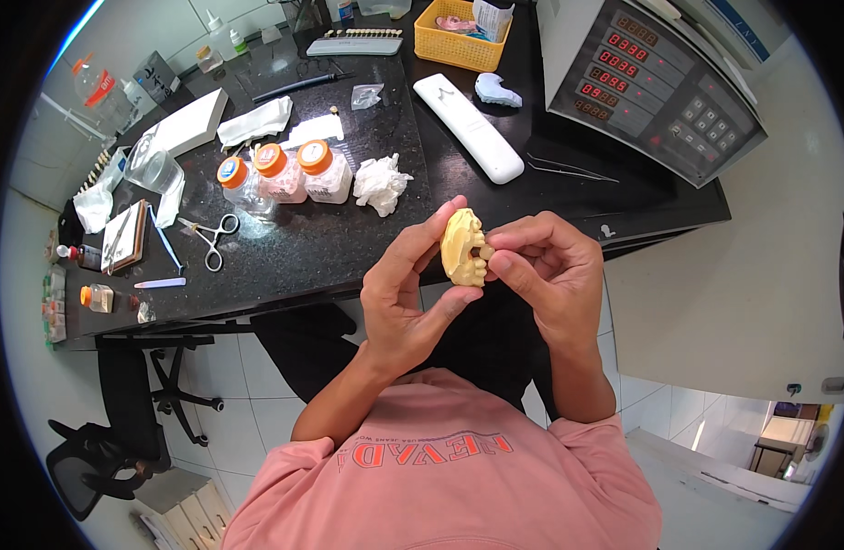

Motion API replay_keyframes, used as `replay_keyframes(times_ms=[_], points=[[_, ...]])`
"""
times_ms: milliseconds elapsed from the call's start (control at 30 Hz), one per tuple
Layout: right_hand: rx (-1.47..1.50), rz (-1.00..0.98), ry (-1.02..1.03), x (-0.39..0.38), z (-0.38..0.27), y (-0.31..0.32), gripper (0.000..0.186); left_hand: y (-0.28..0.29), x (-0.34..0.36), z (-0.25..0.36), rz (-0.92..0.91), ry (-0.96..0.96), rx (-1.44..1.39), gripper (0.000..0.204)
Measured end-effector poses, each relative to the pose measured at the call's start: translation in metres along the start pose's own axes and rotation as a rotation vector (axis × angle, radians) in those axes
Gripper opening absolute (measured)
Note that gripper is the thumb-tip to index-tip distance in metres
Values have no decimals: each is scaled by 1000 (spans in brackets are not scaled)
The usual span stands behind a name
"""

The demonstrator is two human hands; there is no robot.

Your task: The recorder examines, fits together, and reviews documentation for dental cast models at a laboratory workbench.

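A yellow plaster dental model point(459, 249) is held up in front of my torso, just off the black worktop's front edge. My left hand point(396, 291) grips its left side, thumb below and fingers above, so the row of teeth faces right. My right hand point(558, 280) is closed in a pinch at the gap in that row. Between its thumb and forefinger shows a small pale tooth-like piece point(485, 252), touching the model; the fingertips partly hide it.
Orange-capped jars point(327, 174), crumpled tissue point(382, 185) and scissor-handled forceps point(213, 240) lie on the worktop point(294, 275). Beyond my hands are a white elongated case point(470, 128), tweezers point(573, 170), a yellow basket point(459, 48) and a machine with red digits point(656, 92).
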State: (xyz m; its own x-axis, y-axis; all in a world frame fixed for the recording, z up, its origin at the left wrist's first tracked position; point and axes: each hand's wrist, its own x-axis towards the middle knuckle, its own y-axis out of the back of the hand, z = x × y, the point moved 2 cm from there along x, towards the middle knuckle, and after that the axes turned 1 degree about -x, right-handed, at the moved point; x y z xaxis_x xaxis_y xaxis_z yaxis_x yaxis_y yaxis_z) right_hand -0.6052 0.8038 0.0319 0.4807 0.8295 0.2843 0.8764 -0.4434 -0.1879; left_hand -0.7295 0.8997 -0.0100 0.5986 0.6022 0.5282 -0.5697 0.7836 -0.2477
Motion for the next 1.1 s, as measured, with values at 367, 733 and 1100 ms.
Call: replay_keyframes(times_ms=[367, 733, 1100], points=[[45, -14, -20, 46, 14, -5, 16, 14, 37, 6, 101, -85, 286, 62], [-118, -261, -87, 100, 14, -8, 15, 22, 49, 1, 320, 34, 249, 59], [-144, -532, 66, 133, 31, -3, 14, 27, 52, -4, 413, 4, 244, 58]])
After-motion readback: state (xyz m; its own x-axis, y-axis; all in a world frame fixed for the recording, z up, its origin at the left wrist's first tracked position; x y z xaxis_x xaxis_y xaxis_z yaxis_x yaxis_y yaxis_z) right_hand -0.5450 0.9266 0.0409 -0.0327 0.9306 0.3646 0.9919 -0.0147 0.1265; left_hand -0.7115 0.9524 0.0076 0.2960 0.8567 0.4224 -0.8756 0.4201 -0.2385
